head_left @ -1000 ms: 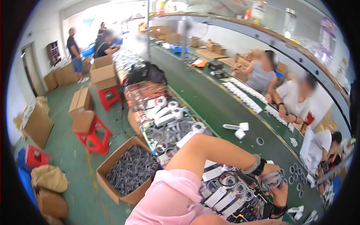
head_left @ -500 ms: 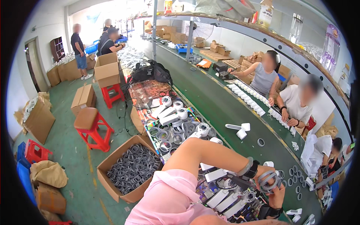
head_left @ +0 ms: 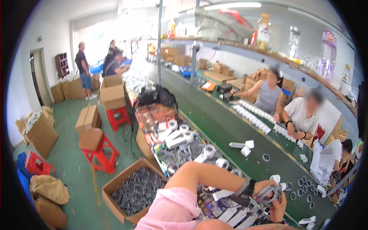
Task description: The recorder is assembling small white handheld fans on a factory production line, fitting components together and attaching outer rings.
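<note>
Down in the lower right of the frame, two bare hands come together over a small bundle of gray rings [head_left: 270,194]. Left hand [head_left: 264,186] has its fingers curled around the bundle from above, with a black band [head_left: 251,188] on that wrist. Right hand [head_left: 278,209] touches the same rings from below, but I honestly can't tell how tightly its fingers are closed.

Right under the forearms there's a bunch of white gadgets [head_left: 237,217] with round heads, lying side by side. Just right of the hands, loose gray rings [head_left: 303,188] sit on a green conveyor belt [head_left: 214,128], and a few white parts [head_left: 241,145] lie farther up it, near the middle. Lower left of center, a cardboard box [head_left: 115,207] is loaded with more gray rings, next to a red stool [head_left: 102,157] with a brown seat. Upper right, two co-workers [head_left: 285,101] sit across the belt by rows of white pieces [head_left: 253,119].
</note>
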